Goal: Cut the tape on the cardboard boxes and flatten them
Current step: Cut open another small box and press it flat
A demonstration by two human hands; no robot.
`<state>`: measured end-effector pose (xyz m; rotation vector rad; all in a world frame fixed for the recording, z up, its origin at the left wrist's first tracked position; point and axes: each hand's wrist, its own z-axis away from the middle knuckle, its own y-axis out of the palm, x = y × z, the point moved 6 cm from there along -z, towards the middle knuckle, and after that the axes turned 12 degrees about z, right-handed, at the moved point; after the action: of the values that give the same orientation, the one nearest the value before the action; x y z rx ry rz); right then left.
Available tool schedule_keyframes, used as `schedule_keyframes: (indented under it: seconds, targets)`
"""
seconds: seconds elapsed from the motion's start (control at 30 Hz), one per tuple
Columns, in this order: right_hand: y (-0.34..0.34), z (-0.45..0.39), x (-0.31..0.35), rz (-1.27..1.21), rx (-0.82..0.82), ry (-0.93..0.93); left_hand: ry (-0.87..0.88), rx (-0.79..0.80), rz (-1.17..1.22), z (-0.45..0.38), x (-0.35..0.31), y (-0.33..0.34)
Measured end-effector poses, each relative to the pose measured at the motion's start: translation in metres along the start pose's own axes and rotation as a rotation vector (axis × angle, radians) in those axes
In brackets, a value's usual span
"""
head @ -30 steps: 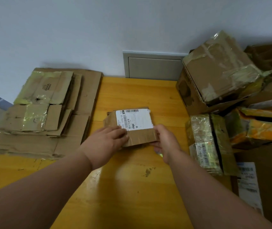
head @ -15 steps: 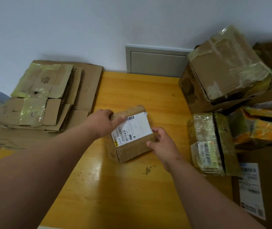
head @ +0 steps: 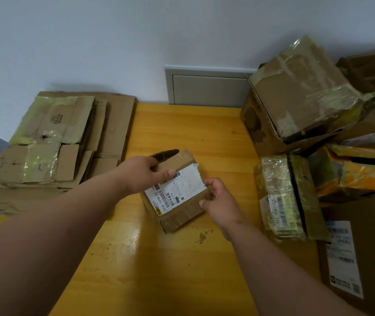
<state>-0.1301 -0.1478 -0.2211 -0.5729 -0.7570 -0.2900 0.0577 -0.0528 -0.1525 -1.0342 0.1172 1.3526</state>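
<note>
A small brown cardboard box (head: 183,210) with a white shipping label on top lies at the middle of the yellow wooden table (head: 182,270). My left hand (head: 144,173) grips its far left corner, thumb on the label edge. My right hand (head: 219,200) holds its right side, fingers curled round the edge. A dark strip, perhaps tape, sticks out at the box's far corner beyond my left hand. No cutting tool is visible.
A stack of flattened cardboard (head: 54,144) lies at the table's left. Several taped boxes pile up at the right: a large tilted one (head: 296,106), a tape-wrapped one (head: 282,197), a yellow-orange one (head: 362,172). A grey wall panel (head: 209,87) sits behind.
The box has been turned counterclockwise and drawn nearer. My left hand moved from its near side to its far left corner; my right hand shifted to the right side.
</note>
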Motion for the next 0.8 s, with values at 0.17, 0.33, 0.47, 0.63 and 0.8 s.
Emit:
schedule_keyframes:
  seconds: [0.17, 0.33, 0.47, 0.63, 0.8]
  targets:
    - [-0.006, 0.0, -0.003, 0.061, -0.003, 0.031, 0.16, 0.103, 0.053, 0.006, -0.008, 0.004]
    - [-0.007, 0.001, -0.008, 0.101, 0.021, 0.072, 0.333, 0.051, -0.459, 0.016, -0.016, 0.003]
    - [-0.006, 0.002, -0.005, 0.103, 0.03, 0.083, 0.512, -0.209, -0.736, 0.025, -0.03, -0.006]
    - [-0.026, 0.0, 0.006, 0.089, -0.052, 0.149, 0.582, -0.231, -0.783, 0.036, -0.024, 0.003]
    - [-0.051, -0.006, 0.041, -0.058, -0.105, 0.133, 0.771, -0.209, -0.837, 0.049, -0.023, 0.017]
